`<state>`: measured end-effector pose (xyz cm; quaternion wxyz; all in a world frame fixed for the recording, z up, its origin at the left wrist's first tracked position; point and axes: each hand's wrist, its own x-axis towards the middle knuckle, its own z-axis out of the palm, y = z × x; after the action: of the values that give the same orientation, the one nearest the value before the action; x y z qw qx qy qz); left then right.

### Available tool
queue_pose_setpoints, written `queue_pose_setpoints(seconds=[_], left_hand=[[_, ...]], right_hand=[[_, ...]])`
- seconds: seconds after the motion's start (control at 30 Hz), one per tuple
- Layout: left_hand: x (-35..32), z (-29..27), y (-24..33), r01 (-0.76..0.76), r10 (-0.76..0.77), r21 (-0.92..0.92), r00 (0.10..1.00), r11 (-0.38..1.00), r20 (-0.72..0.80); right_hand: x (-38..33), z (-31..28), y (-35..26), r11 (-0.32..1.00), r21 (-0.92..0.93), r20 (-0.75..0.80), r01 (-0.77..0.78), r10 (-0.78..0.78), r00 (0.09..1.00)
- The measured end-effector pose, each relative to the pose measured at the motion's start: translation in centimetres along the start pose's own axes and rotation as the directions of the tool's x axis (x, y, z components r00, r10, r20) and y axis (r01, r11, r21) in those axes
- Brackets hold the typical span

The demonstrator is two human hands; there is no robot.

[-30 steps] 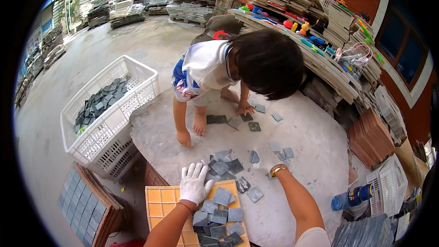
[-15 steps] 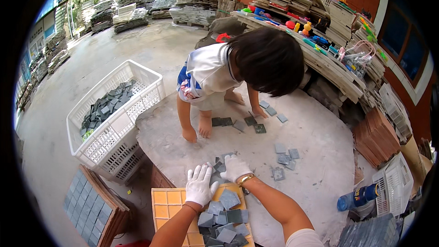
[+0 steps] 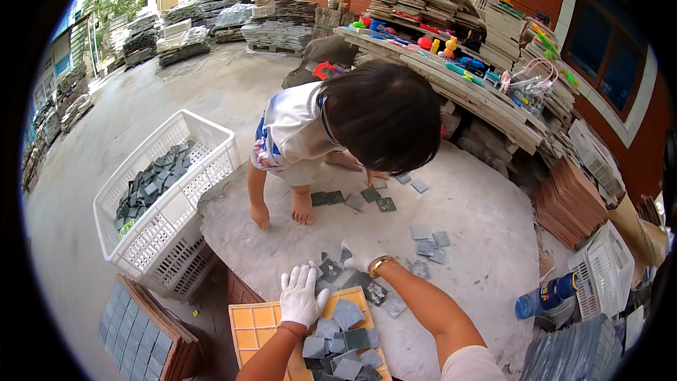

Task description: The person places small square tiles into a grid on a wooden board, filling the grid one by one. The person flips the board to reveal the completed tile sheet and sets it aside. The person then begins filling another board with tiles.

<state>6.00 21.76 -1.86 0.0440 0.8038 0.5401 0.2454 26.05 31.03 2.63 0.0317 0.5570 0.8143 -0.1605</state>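
Observation:
My left hand (image 3: 300, 299), in a white glove, rests with its fingers spread over the far edge of a yellow gridded tray (image 3: 244, 318). A heap of grey and dark square stone tiles (image 3: 346, 314) lies in the tray's right half. Just past the tray, my gloved right hand (image 3: 363, 254) is bent over the pale slab. Its fingers are closed at the edge of a small dark tile (image 3: 345, 255), partly hiding the grip. More loose tiles (image 3: 358, 280) lie on the slab between that hand and the tray.
Across the slab (image 3: 479, 254) a child (image 3: 300, 116) squats, one hand by several tiles (image 3: 386, 204). A white crate (image 3: 166, 219) of tiles stands left, a tile stack (image 3: 134, 321) below it. A blue bottle (image 3: 546, 295) and white basket (image 3: 603, 268) are at right.
My right hand has shifted slightly among the tiles beyond the tray, and more dark tiles show spread beneath it. My left hand stays on the tray. The whole view has moved a little.

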Motion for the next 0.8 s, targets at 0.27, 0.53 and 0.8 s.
queue_pose_setpoints(seconds=[0.27, 0.53, 0.8], left_hand=[[-0.1, 0.2, -0.4, -0.012, 0.012, 0.019, 1.0, 1.0, 0.005], [-0.1, 0.1, -0.1, -0.036, 0.036, 0.028, 0.999, 0.999, 0.028], [-0.4, 0.0, -0.6, -0.026, 0.023, 0.046, 0.997, 0.999, 0.076]], right_hand=[[-2.9, -1.9, 1.0, 0.862, 0.498, 0.184, 0.1, -0.217, 0.959], [3.9, -1.1, 12.0, 0.841, 0.146, -0.389, -0.521, 0.533, 0.751], [7.0, -0.2, 10.2, 0.844, 0.322, -0.438, -0.428, 0.534, 0.723]])
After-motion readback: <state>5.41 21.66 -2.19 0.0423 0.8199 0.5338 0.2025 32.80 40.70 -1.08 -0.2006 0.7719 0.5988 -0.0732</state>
